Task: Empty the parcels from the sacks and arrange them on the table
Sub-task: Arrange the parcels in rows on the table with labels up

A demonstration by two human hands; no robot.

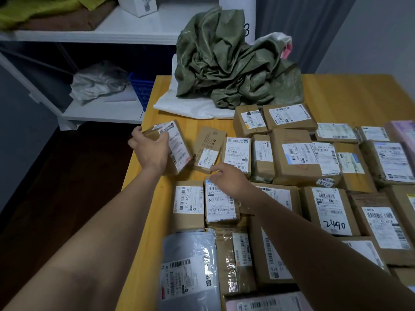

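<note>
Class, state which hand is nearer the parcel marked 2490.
Right. The right hand touches a small parcel left of the parcel marked 2490; the left hand grips a box farther left and back.

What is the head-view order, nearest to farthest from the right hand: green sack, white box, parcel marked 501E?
1. Parcel marked 501E, at the right hand fingertips.
2. Green sack, at the back of the table.
3. White box, on the upper shelf beyond.

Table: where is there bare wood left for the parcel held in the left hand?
Bare wood: the far right corner beside the green sack; a strip along the left edge; a small patch between the white sack and the held parcel. Centre and right are packed edge to edge.
</note>
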